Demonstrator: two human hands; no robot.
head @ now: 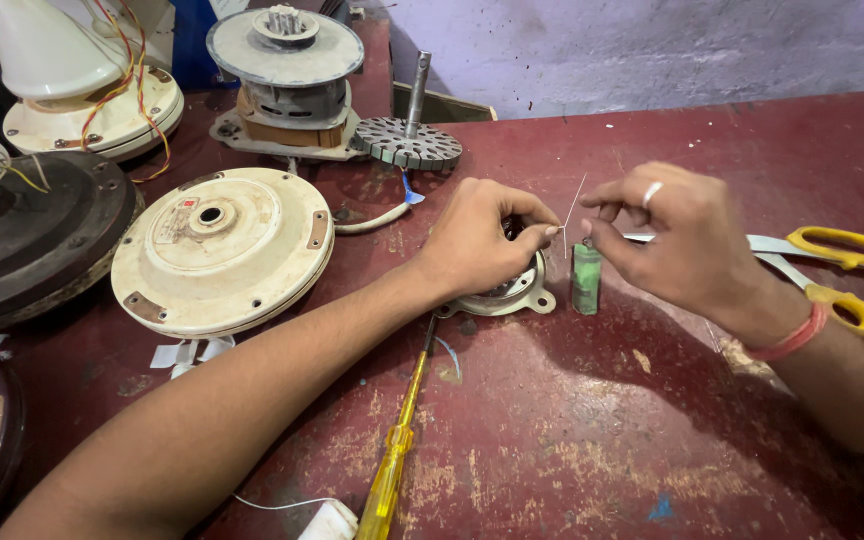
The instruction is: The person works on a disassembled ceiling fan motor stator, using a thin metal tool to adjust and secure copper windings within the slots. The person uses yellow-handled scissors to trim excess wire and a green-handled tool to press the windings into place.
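Over the red worktop (572,440), above a small metal motor housing (512,292) and a green cylinder (586,278), the left hand (477,240) and right hand (677,235) each close their grip on a thin wire (574,205), light, springy and easily kinked, best pinched near its ends.

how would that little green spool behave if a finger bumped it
The green spool stands upright on a narrow base, so it would probably tip easily. It looks small, likely light. Being round, it may roll across the table once down.
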